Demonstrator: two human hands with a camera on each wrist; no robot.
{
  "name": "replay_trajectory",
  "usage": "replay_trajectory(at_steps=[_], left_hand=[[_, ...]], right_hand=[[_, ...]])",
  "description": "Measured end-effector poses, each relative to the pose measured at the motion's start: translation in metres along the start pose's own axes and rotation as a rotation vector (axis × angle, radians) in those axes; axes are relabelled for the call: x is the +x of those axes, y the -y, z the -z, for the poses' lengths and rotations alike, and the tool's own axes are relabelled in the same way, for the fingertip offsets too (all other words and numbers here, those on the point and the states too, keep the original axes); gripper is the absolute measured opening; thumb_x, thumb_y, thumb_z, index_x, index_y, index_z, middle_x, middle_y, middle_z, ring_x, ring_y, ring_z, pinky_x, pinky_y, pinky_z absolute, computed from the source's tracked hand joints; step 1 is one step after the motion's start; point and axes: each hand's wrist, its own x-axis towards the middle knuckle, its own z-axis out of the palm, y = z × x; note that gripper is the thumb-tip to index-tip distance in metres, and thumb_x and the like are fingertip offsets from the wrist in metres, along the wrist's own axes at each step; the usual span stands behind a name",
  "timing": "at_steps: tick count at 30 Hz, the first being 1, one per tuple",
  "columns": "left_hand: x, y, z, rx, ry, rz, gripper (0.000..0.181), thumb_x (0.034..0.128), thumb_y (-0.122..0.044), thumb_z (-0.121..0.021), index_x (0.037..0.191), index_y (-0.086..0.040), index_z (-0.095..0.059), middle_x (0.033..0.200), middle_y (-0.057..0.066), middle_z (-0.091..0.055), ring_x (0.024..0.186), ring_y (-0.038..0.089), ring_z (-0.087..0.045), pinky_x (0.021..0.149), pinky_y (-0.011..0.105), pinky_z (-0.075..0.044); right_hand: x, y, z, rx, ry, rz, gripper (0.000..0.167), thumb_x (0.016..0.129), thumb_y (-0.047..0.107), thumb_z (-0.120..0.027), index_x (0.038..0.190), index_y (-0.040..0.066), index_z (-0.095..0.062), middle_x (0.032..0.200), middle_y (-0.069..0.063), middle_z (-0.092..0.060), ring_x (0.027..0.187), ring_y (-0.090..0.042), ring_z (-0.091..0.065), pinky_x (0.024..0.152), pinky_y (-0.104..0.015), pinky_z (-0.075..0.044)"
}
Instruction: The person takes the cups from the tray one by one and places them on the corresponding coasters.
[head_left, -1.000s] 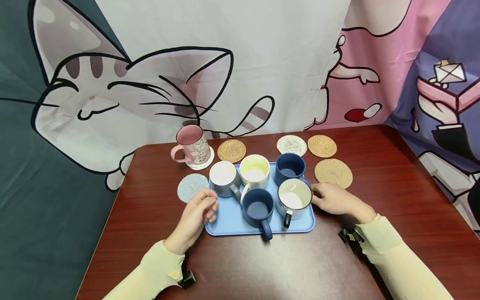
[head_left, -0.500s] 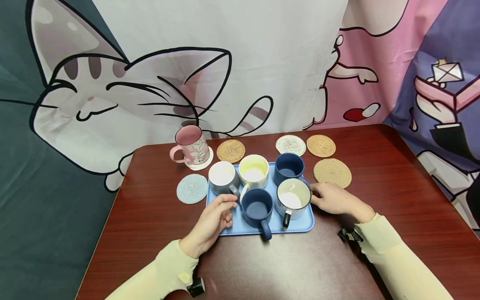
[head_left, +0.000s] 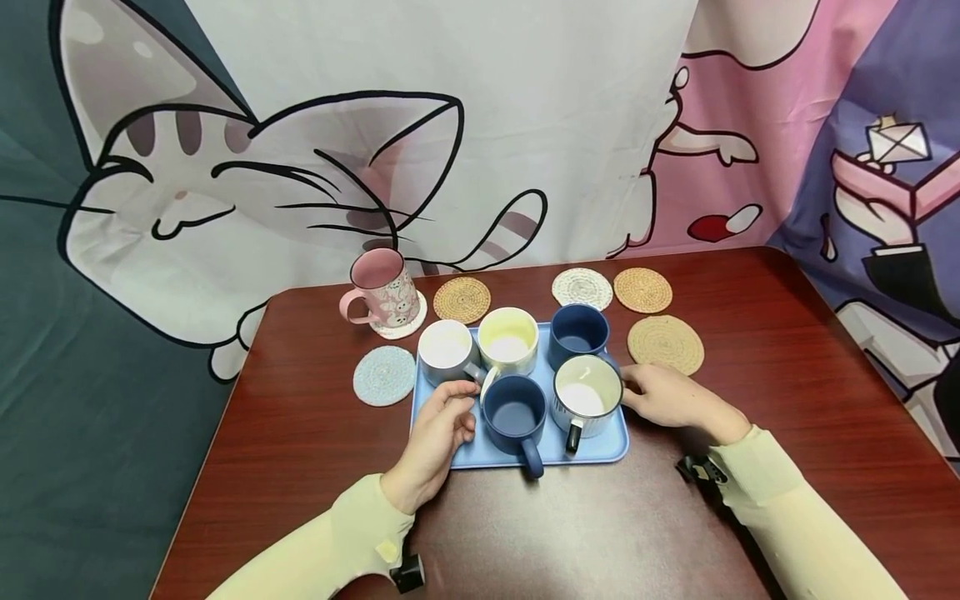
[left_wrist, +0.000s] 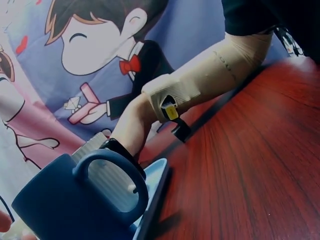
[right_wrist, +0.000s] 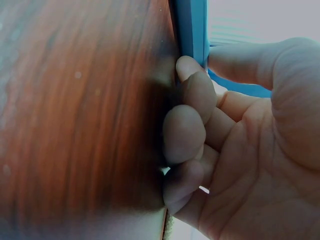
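On the blue tray [head_left: 472,452] stand several mugs: a grey one [head_left: 448,373], a pale yellow one [head_left: 510,363], two navy ones [head_left: 517,433] and a white one with a black handle [head_left: 587,417]. My left hand [head_left: 431,437] is over the tray's left front part, its fingertips at the grey mug's handle; contact is unclear. In the right wrist view my right hand [right_wrist: 250,140] pinches the tray's edge [right_wrist: 194,30] between thumb and fingers. The left wrist view shows the front navy mug [left_wrist: 70,200] close up, with fingertips [left_wrist: 4,221] at the left border.
A pink mug [head_left: 390,293] stands on a white coaster behind the tray's left corner. Coasters lie around the tray: light blue [head_left: 384,376] at left, tan [head_left: 462,301] and white [head_left: 582,288] behind, orange-tan [head_left: 642,291] and a larger tan one [head_left: 665,343] at right.
My left hand has moved right from the tray's left edge to the grey mug's handle. That handle has swung slightly to the right. My right hand stays at the tray's right edge.
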Motion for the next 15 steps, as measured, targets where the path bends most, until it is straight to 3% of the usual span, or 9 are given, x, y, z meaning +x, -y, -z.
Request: replay_trajectory(at_steps=[6, 10, 15], left_hand=[[0.0044, 0.0014, -0.0011, 0.015, 0.056, 0.020, 0.045, 0.1014, -0.009, -0.049, 0.145, 0.001, -0.043, 0.123, 0.007, -0.053, 0.075, 0.009, -0.053, 0.065, 0.019, -0.043], [0.0082, 0.0016, -0.0008, 0.015, 0.102, 0.039, 0.046, 0.1030, -0.011, -0.048, 0.147, 0.000, -0.042, 0.113, 0.005, -0.052, 0.075, 0.010, -0.053, 0.067, 0.020, -0.043], [0.0099, 0.0000, 0.0023, -0.031, 0.104, 0.046, 0.041, 0.1038, -0.013, -0.046, 0.142, 0.001, -0.043, 0.107, 0.003, -0.050, 0.076, 0.010, -0.052, 0.065, 0.020, -0.041]], right_hand=[[-0.0002, 0.0016, 0.0005, 0.003, -0.004, 0.000, 0.014, 0.096, 0.018, -0.065, 0.084, 0.023, -0.065, 0.066, 0.013, -0.051, 0.068, -0.006, -0.050, 0.067, -0.033, -0.045], [-0.0017, 0.0034, 0.0008, -0.006, -0.018, 0.002, 0.015, 0.096, 0.017, -0.066, 0.082, 0.024, -0.064, 0.065, 0.014, -0.051, 0.068, -0.005, -0.051, 0.067, -0.034, -0.045], [-0.0013, 0.0040, 0.0013, -0.009, -0.025, 0.005, 0.014, 0.096, 0.017, -0.066, 0.083, 0.024, -0.065, 0.066, 0.014, -0.052, 0.069, -0.005, -0.051, 0.068, -0.035, -0.046]])
